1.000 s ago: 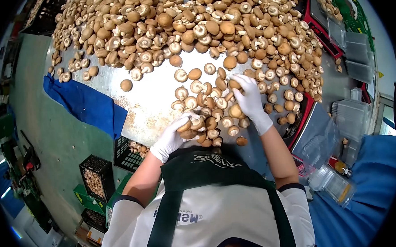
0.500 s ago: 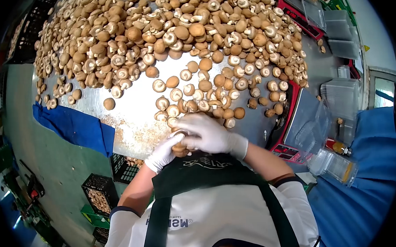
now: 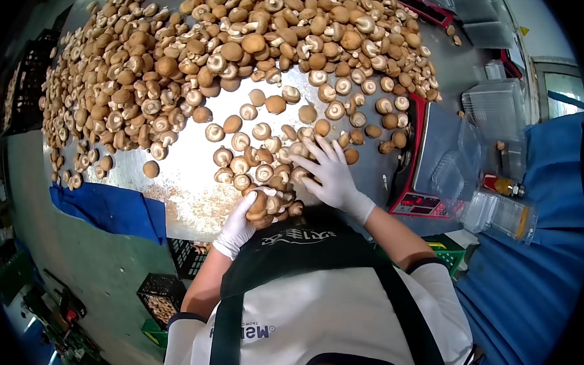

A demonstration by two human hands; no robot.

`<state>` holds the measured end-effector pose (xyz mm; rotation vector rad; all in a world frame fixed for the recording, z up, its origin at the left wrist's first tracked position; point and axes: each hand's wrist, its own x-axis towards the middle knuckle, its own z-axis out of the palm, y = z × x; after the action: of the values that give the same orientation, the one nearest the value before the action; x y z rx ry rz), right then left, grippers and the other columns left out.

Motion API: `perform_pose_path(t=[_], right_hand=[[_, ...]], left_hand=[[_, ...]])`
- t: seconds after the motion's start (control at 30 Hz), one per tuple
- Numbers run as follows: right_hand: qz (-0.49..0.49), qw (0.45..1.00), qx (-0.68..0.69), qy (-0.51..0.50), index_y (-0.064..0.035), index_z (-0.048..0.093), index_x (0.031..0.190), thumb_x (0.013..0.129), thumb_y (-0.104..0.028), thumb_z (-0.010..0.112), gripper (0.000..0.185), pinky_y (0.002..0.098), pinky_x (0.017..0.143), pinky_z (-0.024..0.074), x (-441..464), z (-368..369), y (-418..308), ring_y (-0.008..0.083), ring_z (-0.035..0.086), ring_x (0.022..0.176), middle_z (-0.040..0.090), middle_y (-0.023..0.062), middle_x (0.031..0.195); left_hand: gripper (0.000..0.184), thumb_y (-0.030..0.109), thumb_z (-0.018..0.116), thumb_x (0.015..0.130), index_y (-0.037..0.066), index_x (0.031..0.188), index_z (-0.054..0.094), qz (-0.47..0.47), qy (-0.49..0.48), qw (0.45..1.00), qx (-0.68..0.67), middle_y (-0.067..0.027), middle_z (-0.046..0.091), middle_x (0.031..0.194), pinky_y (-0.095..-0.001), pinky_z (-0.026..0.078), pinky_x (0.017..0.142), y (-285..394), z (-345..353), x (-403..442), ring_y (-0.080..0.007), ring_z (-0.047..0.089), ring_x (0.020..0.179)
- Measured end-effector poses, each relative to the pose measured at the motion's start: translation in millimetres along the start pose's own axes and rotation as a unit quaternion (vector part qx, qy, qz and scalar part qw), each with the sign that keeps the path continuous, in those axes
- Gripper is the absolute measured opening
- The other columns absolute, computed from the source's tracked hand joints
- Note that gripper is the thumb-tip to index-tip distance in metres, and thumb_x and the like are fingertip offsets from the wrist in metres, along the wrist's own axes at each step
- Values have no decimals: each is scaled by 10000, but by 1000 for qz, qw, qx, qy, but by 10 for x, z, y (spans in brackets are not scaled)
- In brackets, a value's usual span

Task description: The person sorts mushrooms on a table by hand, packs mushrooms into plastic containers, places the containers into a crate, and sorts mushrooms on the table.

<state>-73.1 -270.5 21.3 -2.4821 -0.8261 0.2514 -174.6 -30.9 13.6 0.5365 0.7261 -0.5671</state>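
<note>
My left hand (image 3: 237, 226), in a white glove, curls around several brown mushrooms (image 3: 259, 209) close to the front of my apron. Fingers spread, my gloved right hand (image 3: 331, 178) reaches over the loose mushrooms (image 3: 263, 174) just in front of me; its fingertips are at their edge and nothing is gripped in it. These loose mushrooms lie on the metal table (image 3: 189, 181), some cap up and some with pale gills and stems showing. Beyond them spreads a large pile of mushrooms (image 3: 167, 67).
To the right stands a red scale (image 3: 417, 202) with clear plastic trays (image 3: 453, 174) on it. More clear trays (image 3: 496, 109) are stacked farther right. A blue cloth (image 3: 112, 208) hangs over the left table edge. Black crates (image 3: 160, 285) stand below.
My right hand has moved away from my left, to the right and over the loose mushrooms, its fingers spreading. The mushrooms held in my left hand now show. The camera view has shifted slightly.
</note>
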Motion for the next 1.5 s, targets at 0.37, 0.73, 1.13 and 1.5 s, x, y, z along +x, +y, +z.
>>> perform_pose_path(t=[0.37,0.73,1.13,1.5], right_hand=[[149,949,75,266,-124,692,1185,880,-121,656,307,429,1054,414,-23,-110,930,371,541,1209,587,174,1312],[184,908,311,210,-40,658,1213,931,8,532,313,337,920,492,296,-118,714,252,647,1022,672,129,1173],[169,984,21,60,-164,709,1154,877,-172,615,293,425,974,433,586,-247,990,282,570,1108,665,40,1137],[307,904,146,259,-64,621,1245,856,-64,645,390,409,938,484,-1216,-220,486,338,583,1082,594,128,1191]], left_hand=[[495,465,485,1009,46,1272,518,-6,-29,999,15,-125,625,1115,-343,523,817,-50,-152,44,-229,625,944],[548,496,503,996,27,1279,509,3,8,999,37,-138,628,1130,-365,527,844,-15,41,54,-243,634,993],[554,443,522,1003,10,1344,474,-3,-73,997,34,-157,606,1231,-406,529,927,0,-38,50,-269,623,1104],[567,496,488,992,3,1270,521,9,-11,996,91,-139,641,1085,-357,531,815,-102,221,19,-237,637,944]])
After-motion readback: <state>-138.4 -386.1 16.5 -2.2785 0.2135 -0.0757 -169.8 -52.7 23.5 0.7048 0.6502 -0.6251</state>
